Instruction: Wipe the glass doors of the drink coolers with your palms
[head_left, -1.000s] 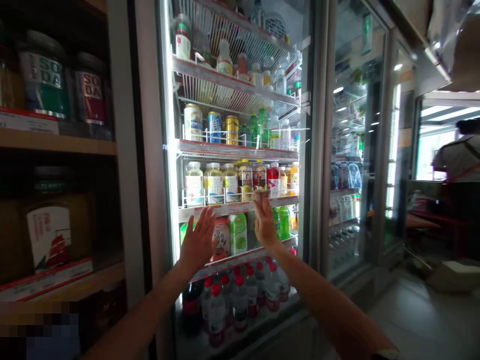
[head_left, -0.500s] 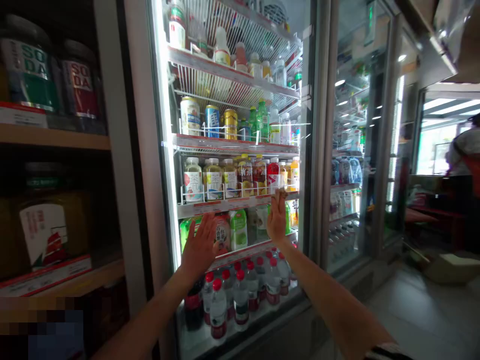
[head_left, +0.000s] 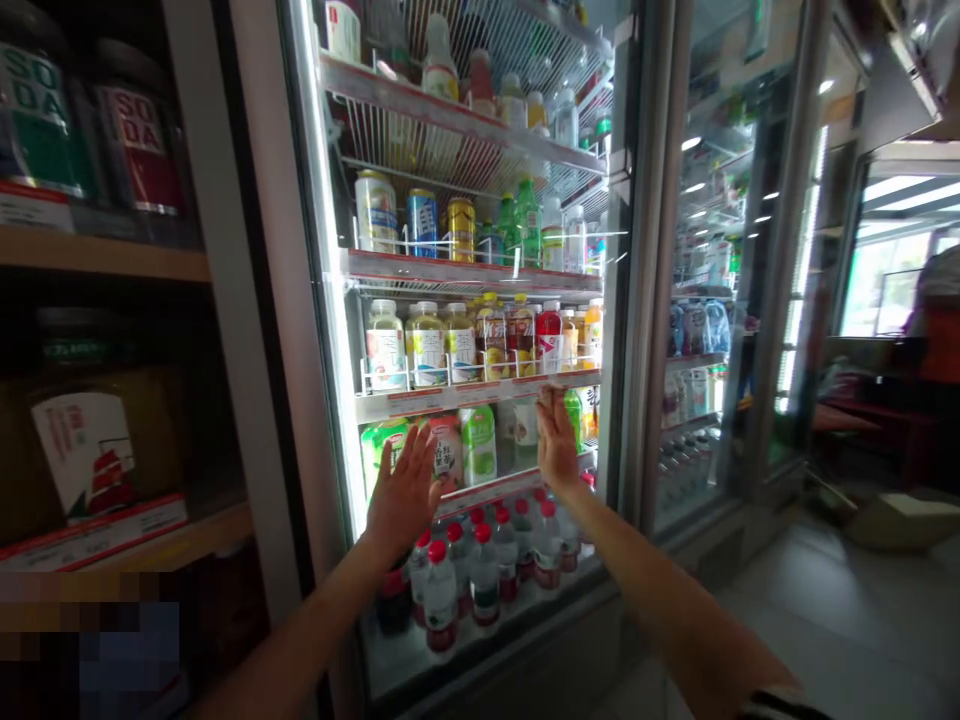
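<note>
A lit drinks fridge with a glass door (head_left: 517, 300) fills the middle of the view. My left hand (head_left: 403, 495) is open, palm toward the glass and fingers stretched upward, in front of the shelf with green cartons (head_left: 478, 445). To its right, my right hand (head_left: 557, 445) is also open, its straight fingers close together. A faint reflection shows at its fingertips. Both hands seem to lie against the glass; contact is hard to confirm. Neither holds anything visible. Behind the door stand tea bottles (head_left: 428, 345), and red-capped bottles (head_left: 484, 575) fill the bottom.
Wooden shelving (head_left: 105, 250) with large bottle-shaped packages stands at the left. More glass-fronted fridges (head_left: 694, 350) continue to the right. Beyond them are a person (head_left: 941, 300) at the far right edge and a cardboard box (head_left: 896, 520) on the floor (head_left: 795, 610).
The view has shifted slightly, with the lower shelves sitting higher in the picture. Both hands keep nearly the same place before the glass and stay open.
</note>
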